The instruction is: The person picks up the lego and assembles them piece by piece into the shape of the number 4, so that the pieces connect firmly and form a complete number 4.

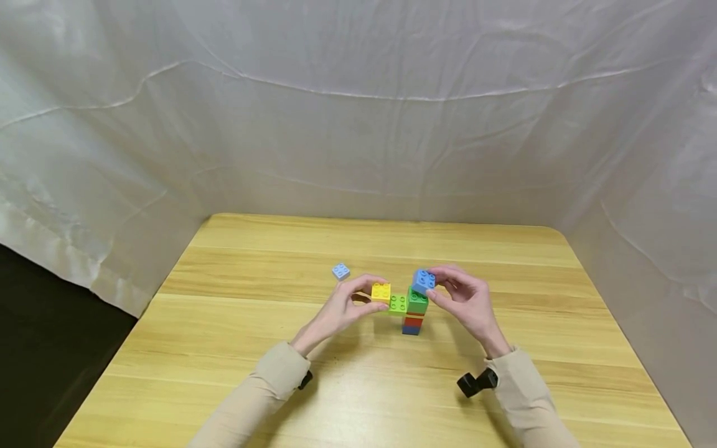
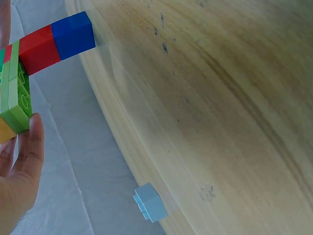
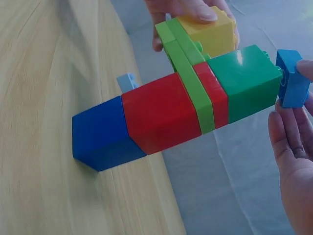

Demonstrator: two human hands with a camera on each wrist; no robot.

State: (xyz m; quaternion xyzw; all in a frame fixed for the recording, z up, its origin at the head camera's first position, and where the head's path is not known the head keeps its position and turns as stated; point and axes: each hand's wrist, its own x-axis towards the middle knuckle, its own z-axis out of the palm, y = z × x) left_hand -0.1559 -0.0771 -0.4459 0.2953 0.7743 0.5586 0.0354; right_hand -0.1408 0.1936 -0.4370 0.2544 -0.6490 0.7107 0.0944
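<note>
A tower of toy building bricks stands on the table, with a dark blue brick (image 3: 107, 134) at its base and a red brick (image 3: 161, 115) above that. Light green plates (image 1: 398, 303) jut out leftward from the tower, a thin red layer (image 3: 212, 95) lies over them, and a green brick (image 1: 417, 302) tops the stack. My left hand (image 1: 340, 311) grips a yellow brick (image 1: 381, 292) at the outer end of the light green plates. Between thumb and fingers, my right hand (image 1: 472, 305) pinches a blue brick (image 1: 423, 282), tilted close over the green brick's studs.
A pale blue brick (image 1: 340, 271) lies on the wooden table (image 1: 252, 261), beyond my left hand. Light grey cloth (image 1: 358, 149) hangs behind the table and along its sides. Small black devices (image 1: 476, 382) are strapped at both wrists.
</note>
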